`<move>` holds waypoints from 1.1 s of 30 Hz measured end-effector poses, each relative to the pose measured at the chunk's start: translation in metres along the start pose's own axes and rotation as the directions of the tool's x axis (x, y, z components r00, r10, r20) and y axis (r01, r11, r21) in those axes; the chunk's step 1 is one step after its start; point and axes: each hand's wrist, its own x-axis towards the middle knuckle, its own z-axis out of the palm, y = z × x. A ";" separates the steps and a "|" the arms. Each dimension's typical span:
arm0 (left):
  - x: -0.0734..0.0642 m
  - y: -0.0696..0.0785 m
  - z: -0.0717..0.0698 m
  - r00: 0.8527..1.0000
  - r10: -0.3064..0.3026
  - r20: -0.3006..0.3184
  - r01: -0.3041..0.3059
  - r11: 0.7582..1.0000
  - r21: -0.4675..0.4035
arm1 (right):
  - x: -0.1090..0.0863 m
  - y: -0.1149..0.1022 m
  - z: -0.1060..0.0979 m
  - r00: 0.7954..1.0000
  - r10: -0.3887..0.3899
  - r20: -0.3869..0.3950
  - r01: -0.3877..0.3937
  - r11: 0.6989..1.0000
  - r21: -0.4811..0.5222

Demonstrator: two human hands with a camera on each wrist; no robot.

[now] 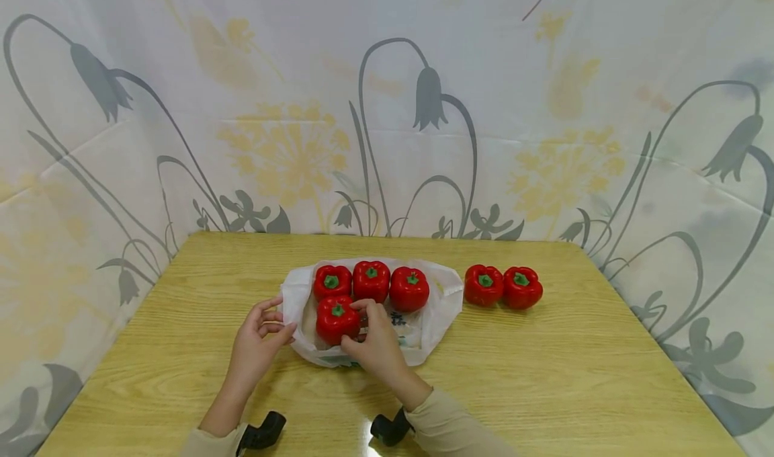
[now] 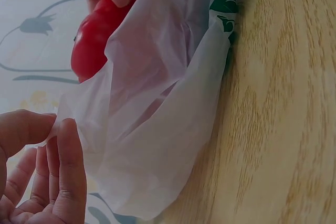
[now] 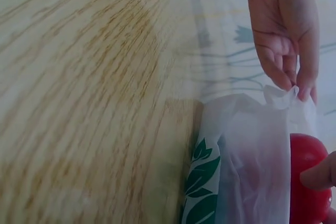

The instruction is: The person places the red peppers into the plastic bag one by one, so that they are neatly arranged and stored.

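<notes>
A white plastic bag [image 1: 444, 302] was spread open on the wooden tabletop [image 1: 544, 376], midway between the left and right edges and nearer the far edge than the worker's sleeves. Its left rim was pinched by the left hand [image 1: 259, 339] between thumb and forefinger, the thin film caught at the fingertips and drawn up slightly. A red bell pepper [image 1: 332, 322] was held by the right hand [image 1: 377, 346] within the bag's mouth, toward its near left part, with the thumb and fingers set around the side facing the tabletop's right edge. Whether that pepper was borne by the bag's floor could not be told.

Three more peppers were lined up inside along the bag's far side: a left one [image 1: 331, 283], a middle one [image 1: 371, 283] and a right one [image 1: 409, 292], all with green stems showing. Two loose peppers [image 1: 523, 289] were placed side by side outside the bag, toward the tabletop's far right corner, the nearer of them just beside the bag's rim. Green leaves [image 3: 202, 179] were printed on the bag's near side. Beyond the far edge, a flower-printed cloth [image 1: 290, 54] was hung.
</notes>
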 end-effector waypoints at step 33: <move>0.000 0.002 0.000 1.000 -0.009 -0.008 0.009 1.000 0.023 | -0.020 -0.030 -0.046 0.988 -0.078 -0.131 0.099 0.982 0.162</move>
